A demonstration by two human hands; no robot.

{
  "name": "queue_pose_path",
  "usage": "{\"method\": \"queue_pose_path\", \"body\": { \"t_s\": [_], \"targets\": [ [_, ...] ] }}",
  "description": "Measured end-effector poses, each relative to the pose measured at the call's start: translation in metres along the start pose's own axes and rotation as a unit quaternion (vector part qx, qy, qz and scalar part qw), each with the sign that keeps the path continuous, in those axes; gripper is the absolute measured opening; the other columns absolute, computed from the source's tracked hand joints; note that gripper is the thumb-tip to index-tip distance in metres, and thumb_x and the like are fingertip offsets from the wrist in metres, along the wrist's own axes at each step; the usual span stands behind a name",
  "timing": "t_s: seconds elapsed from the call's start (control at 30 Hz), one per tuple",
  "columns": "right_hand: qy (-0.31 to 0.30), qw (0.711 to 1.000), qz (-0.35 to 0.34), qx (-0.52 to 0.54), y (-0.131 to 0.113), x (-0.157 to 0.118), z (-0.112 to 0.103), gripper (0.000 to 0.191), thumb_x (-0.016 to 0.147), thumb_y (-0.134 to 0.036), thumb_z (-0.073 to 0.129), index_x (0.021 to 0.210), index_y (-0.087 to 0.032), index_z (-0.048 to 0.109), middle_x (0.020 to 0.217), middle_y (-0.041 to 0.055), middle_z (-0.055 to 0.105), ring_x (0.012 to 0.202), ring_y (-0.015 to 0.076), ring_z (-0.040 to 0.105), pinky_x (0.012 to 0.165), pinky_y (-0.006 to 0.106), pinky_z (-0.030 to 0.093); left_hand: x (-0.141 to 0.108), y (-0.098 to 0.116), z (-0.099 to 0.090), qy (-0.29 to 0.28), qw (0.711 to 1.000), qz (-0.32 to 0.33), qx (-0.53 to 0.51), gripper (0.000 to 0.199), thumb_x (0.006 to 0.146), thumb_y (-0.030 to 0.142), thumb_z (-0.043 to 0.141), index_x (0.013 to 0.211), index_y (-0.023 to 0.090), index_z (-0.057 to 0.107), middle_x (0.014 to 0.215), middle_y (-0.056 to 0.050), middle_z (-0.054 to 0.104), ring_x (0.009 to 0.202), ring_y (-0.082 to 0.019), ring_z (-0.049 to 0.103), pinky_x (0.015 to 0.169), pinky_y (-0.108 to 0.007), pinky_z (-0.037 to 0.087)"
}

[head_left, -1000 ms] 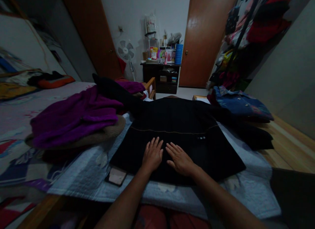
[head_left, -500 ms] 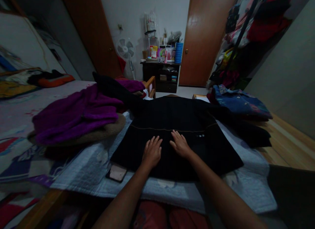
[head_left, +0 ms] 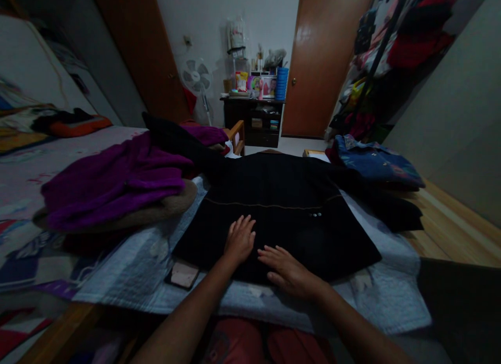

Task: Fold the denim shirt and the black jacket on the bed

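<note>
A black long-sleeved jacket (head_left: pixel 274 181) lies spread out in front of me, with a thin brown seam line across it and small white marks at the right. One sleeve stretches to the upper left, the other to the right. My left hand (head_left: pixel 240 239) rests flat on the lower middle of the jacket, fingers extended. Close to the jacket's lower hem is my right hand (head_left: pixel 287 270), palm down with fingers stretched out; whether it presses on the cloth I cannot tell. Under the jacket is a light blue quilted cloth (head_left: pixel 129 272).
A purple fleece garment (head_left: pixel 117 181) lies on other clothes at the left. A phone-like object (head_left: pixel 183 275) sits by the jacket's lower left corner. Folded denim (head_left: pixel 378 160) is stacked at the right. Farther back stand a fan (head_left: pixel 198 77) and a dark cabinet (head_left: pixel 250 116).
My right hand has moved down from near the seam line to the lower hem, turning more sideways. My left hand stays at nearly the same spot on the jacket. The view has shifted slightly.
</note>
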State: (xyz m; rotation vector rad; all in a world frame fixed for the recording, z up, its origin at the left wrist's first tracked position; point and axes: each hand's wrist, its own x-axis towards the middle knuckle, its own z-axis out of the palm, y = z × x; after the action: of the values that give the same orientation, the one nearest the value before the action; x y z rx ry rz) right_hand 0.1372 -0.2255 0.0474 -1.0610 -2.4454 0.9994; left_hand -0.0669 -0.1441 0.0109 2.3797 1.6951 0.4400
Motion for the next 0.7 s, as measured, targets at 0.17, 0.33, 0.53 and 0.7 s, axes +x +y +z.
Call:
{"method": "queue_pose_path", "body": {
  "t_s": [0.17,0.33,0.53,0.7],
  "targets": [
    [0.128,0.971,0.067,0.189,0.021,0.004,-0.016,0.036,0.096,-0.033,0.034,0.101,-0.018,0.067,0.09,0.0056,0.073,0.091,0.0177,0.067,0.093,0.036,0.047,0.003,0.017,-0.002,-0.032,0.995,0.097,-0.006,0.048,0.096,0.029,0.037,0.143,0.023,0.038,0.154,-0.003,0.032,0.144,-0.02,0.021,0.116,-0.045,0.021],
    [0.32,0.931,0.166,-0.053,0.055,0.022,-0.013,0.035,0.088,-0.02,0.039,0.115,-0.015,0.061,0.124,0.0134,0.062,0.121,0.023,0.053,0.104,0.041,0.038,-0.008,0.044,-0.005,-0.126,0.973,0.192,0.007,0.062,0.094,0.051,0.039,0.148,0.022,0.029,0.157,-0.005,0.023,0.145,-0.021,0.019,0.117,-0.044,0.019],
    [0.229,0.916,0.215,-0.252,0.057,0.02,0.002,0.044,0.092,-0.022,0.04,0.135,-0.015,0.049,0.149,0.011,0.039,0.14,0.0239,0.03,0.114,0.045,0.023,-0.034,0.029,-0.017,-0.165,0.973,0.143,0.073,0.078,0.088,0.063,0.037,0.149,0.016,0.026,0.157,-0.01,0.02,0.145,-0.025,0.017,0.116,-0.047,0.018],
    [0.217,0.912,0.226,-0.263,0.053,0.021,0.0,0.045,0.092,-0.023,0.04,0.136,-0.015,0.048,0.15,0.0105,0.038,0.14,0.0226,0.029,0.114,0.043,0.022,-0.036,0.003,-0.027,-0.06,0.986,-0.005,0.158,0.079,0.086,0.065,0.039,0.142,0.008,0.041,0.151,-0.021,0.033,0.144,-0.033,0.019,0.115,-0.056,0.004]
  ]
}}
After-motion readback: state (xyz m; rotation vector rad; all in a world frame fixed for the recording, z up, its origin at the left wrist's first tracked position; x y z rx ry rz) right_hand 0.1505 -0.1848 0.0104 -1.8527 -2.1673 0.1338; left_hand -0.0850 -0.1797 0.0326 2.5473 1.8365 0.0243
